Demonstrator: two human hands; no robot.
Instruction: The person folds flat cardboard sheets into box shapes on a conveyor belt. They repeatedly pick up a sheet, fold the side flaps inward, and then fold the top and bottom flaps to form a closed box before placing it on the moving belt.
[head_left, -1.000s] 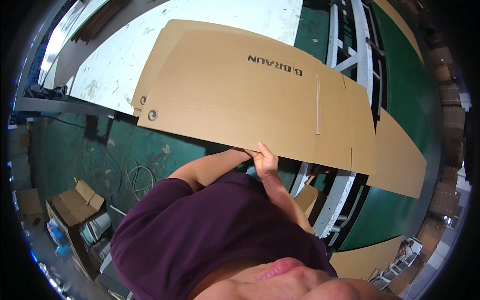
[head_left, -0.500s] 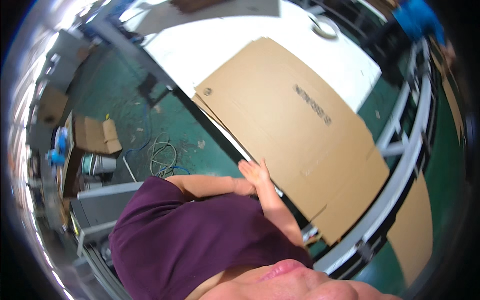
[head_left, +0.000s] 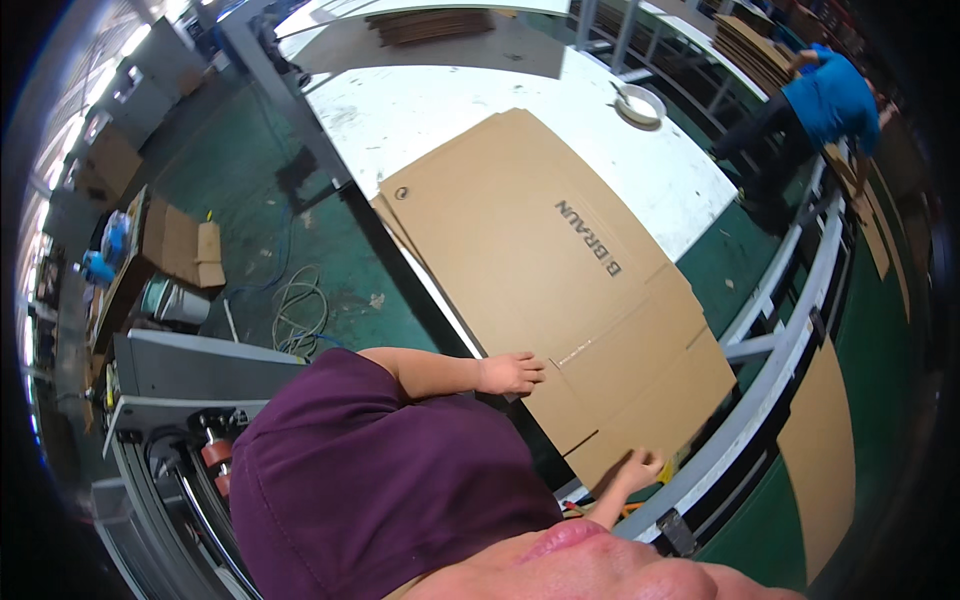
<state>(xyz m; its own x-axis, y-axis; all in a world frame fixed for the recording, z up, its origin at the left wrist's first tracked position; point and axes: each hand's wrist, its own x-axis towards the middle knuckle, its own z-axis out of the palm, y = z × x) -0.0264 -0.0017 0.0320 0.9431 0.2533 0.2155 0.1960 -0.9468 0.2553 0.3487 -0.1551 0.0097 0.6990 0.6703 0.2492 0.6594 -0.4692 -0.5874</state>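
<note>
Far left: open cardboard boxes point(head_left: 175, 240) on a cluttered bench, a coil of cable point(head_left: 300, 315) on the green floor point(head_left: 240, 210), a grey machine point(head_left: 190, 370) below. Centre: left hand point(head_left: 510, 373) laid flat, fingers spread, on the near edge of a large flattened cardboard box point(head_left: 545, 270). Resting mostly on the white table point(head_left: 440, 110), the near end of the sheet jutting past the table edge over a grey metal rail point(head_left: 770, 370). Further right and lower: right hand point(head_left: 635, 468) gripping the bottom flap, fingers curled at its edge. Possible trouble: unsupported overhang sagging or creasing along the flap folds; sheet sliding off the smooth table if pressure from either hand eases; flap corner catching on the rail. Table top scuffed and stained, a white roll of tape point(head_left: 637, 103) near its far side. Upper right: a person in a blue top point(head_left: 825, 100) bent beside stacks of flat cardboard point(head_left: 750, 40). Workshop setting, more cardboard sheets along the right.
</note>
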